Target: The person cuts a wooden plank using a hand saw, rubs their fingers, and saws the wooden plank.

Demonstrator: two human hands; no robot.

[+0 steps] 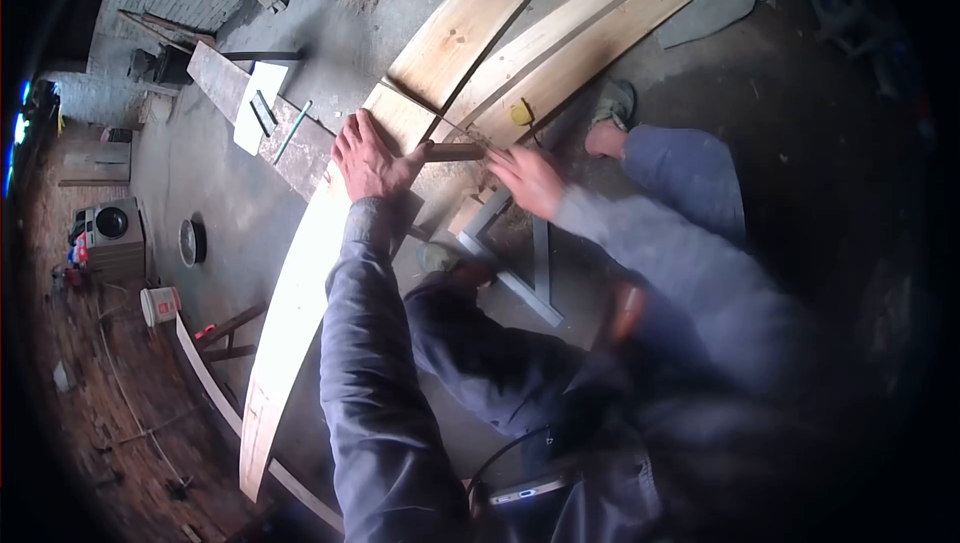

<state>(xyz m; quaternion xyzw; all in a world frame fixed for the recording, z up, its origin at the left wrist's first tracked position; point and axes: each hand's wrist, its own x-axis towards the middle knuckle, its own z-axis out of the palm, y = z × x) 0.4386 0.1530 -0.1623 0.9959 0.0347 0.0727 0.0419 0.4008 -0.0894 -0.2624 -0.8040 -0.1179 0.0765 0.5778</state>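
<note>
My left hand (370,161) lies with its fingers spread on a long pale curved board (300,288), its thumb against a short dark wooden bar (455,152). My right hand (532,181) is closed at the bar's other end, its fingertips partly hidden. A thin dark line or edge runs across the boards above the bar; what it belongs to is unclear. Just beyond lies a wide plank (462,38), with two narrower curved boards (545,48) (600,48) to its right. A yellow tape measure (521,113) rests on the nearer curved board.
A worn plank (215,78) carries a white sheet (258,103) and a green pencil-like stick (292,131). Metal legs (520,283) stand below. A person's leg (680,168) is at right. A colourful box (715,3), bucket (160,305) and washing machine (112,223) stand around.
</note>
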